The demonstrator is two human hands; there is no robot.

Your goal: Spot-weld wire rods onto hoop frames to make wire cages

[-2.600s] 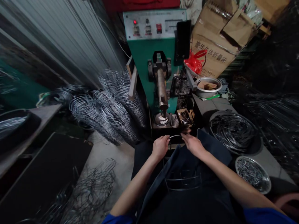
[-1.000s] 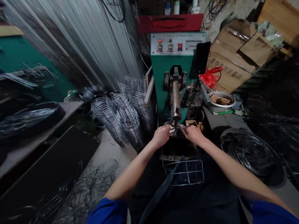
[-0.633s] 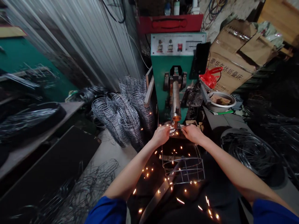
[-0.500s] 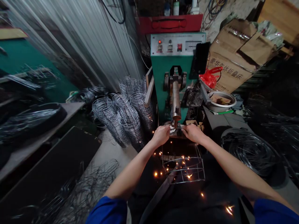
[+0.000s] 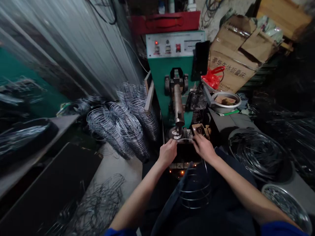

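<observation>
A wire cage (image 5: 194, 207) of thin metal rings joined by wires hangs between my forearms, its top edge up at my fingers. My left hand (image 5: 168, 152) is closed, pinching the left of that top wire. On the right side of the same wire, my right hand (image 5: 203, 147) is closed too. Just beyond my fingers is the tip of the spot welder's (image 5: 178, 101) upper arm, above a round lower part (image 5: 171, 133). The wire is in front of the tip and looks apart from it. My fingertips are partly hidden.
Stacks of wire cages (image 5: 130, 127) stand on the floor to the left. On the right are a metal bowl (image 5: 226, 105), a tub of wire rings (image 5: 256, 157) and another tub (image 5: 286, 205). A few sparks (image 5: 182, 172) glow below my hands.
The wire cage has come back toward me and down, away from the welder tip, with both hands holding it. The many flying sparks have mostly died out. The view has shifted slightly.
</observation>
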